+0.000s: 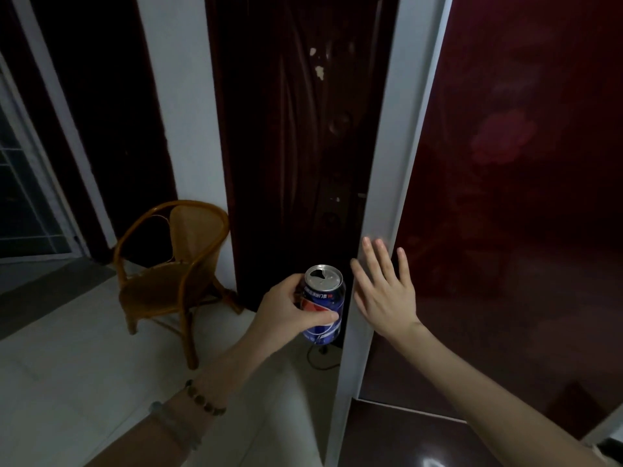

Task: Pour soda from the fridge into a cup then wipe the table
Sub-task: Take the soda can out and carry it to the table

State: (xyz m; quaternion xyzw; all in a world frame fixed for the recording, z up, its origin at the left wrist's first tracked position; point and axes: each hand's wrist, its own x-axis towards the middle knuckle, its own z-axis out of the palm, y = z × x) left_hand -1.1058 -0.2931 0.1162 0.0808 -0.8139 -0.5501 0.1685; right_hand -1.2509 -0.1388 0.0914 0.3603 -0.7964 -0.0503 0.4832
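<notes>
The soda can (326, 298) is in the air in front of the person, held upright with a slight tilt. It is blue with a red, white and blue roundel and white print on its side. Its silver top faces the camera and the mouth in the lid is already open.

The left hand (286, 310) comes at the can from the left. Its grip is closed round the can's body: the thumb crosses the front of the can low down and the fingers curl behind it. Down that forearm from the can sit two beaded bracelets (199, 404), one dark and one pale.

Just right of the can is the right hand (384, 294), apart from the can. Its grip is wide and holds nothing, with the fingers straight and spread. It lies against the fridge door (505, 197), a glossy dark red panel to the right of the can. The fingertips reach onto the door's white edge strip (387, 163), which runs from above the can to below it. Whether the palm presses on the panel cannot be told.

Behind the can stands a dark brown wooden door (296, 129) with chipped spots high up. Below the can a thin cable (317, 362) loops on the pale tiled floor (84, 365). Left of the can, well apart, a wicker chair (168, 264) stands on that floor against a white wall (182, 112). Far left of the can is a barred window (20, 197).
</notes>
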